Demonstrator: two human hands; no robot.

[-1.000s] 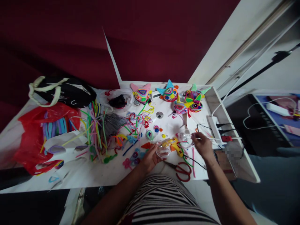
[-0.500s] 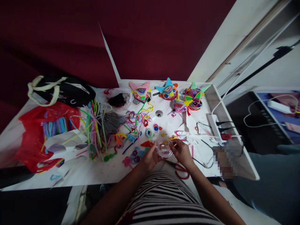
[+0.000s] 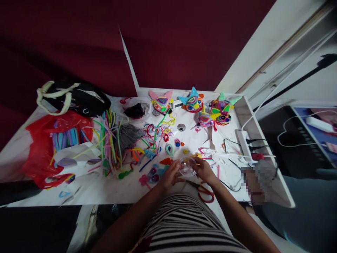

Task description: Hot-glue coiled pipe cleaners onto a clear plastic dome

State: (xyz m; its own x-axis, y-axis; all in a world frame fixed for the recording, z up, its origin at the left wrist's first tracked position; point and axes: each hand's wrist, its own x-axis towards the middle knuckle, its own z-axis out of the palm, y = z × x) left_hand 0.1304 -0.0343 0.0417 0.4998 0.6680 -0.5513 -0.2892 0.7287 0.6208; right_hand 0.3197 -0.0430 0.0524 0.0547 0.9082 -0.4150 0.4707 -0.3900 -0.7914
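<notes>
A clear round plastic shell [image 3: 187, 166], like half of a see-through ball, is held between my two hands just above the table's front part. My left hand [image 3: 170, 176] grips its left rim, fingers curled beneath it. On the opposite rim, my right hand [image 3: 204, 170] pinches with thumb and fingers. Red-handled scissors [image 3: 206, 193] lie by my right wrist. Beyond the shell are a teal and white coiled piece [image 3: 169, 149], a blue and pink coiled piece [image 3: 177, 142] and a large googly eye [image 3: 181, 127].
Several colourful animal heads [image 3: 161, 102] stand along the back. Bundled pipe cleaners [image 3: 112, 144], a red plastic bag [image 3: 37, 151] and a black bag [image 3: 79, 100] fill the left. A power strip [image 3: 244, 144] with cables lies right, near another person's blurred-out part [image 3: 255, 184].
The shell has turned slightly in my hands, and my left fingers have spread a little under it. The whole view has shifted slightly.
</notes>
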